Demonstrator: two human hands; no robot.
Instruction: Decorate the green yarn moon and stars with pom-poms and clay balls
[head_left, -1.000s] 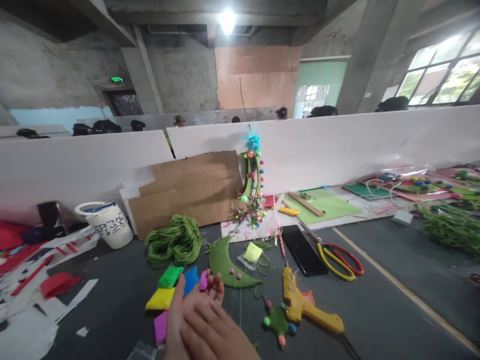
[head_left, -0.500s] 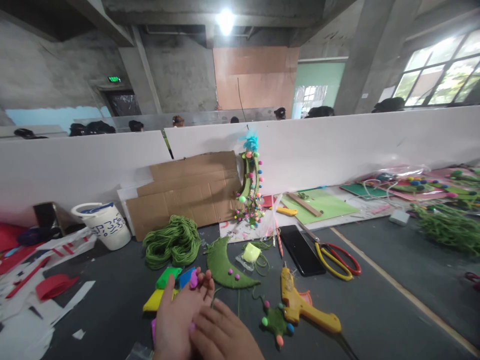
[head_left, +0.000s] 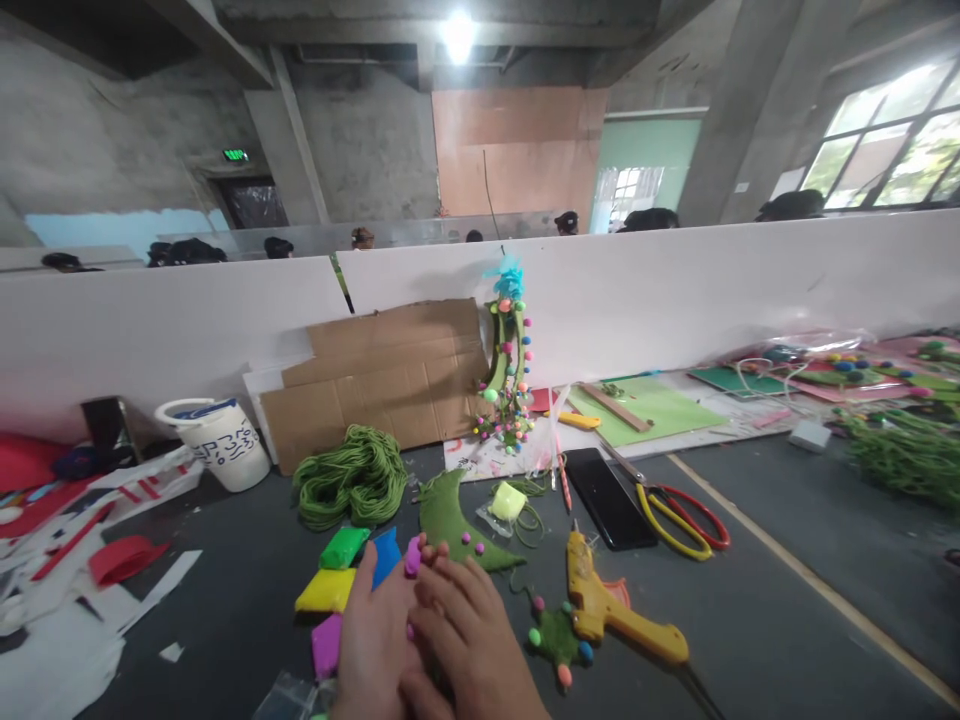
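Observation:
My left hand (head_left: pixel 380 640) is turned palm up and holds a lump of purple modelling clay (head_left: pixel 413 556) at its fingers. Across that palm lies my right hand (head_left: pixel 476 640), open with its fingers stretched out. A small purple clay bit (head_left: pixel 410 631) shows at the edge between the two hands; the rest of the space between them is hidden. Just beyond the fingertips is a green felt crescent (head_left: pixel 450 520) bearing two purple balls. To the right, a green felt star (head_left: pixel 557 635) has coloured balls on its points, beside a yellow glue gun (head_left: pixel 592 590).
Green (head_left: pixel 345 548), yellow (head_left: pixel 325 591), blue (head_left: pixel 386 555) and purple clay packets (head_left: pixel 327 645) lie left of the hands. Behind are green yarn (head_left: pixel 351 475), a pale yellow clay packet (head_left: pixel 508 501), a phone (head_left: pixel 609 500), scissors (head_left: pixel 679 520), a white bucket (head_left: pixel 225 445) and a decorated hanging ornament (head_left: pixel 510 360).
My right hand has moved up and farther over the left palm, covering more of it. The view has shifted slightly, so the purple packet shows more fully.

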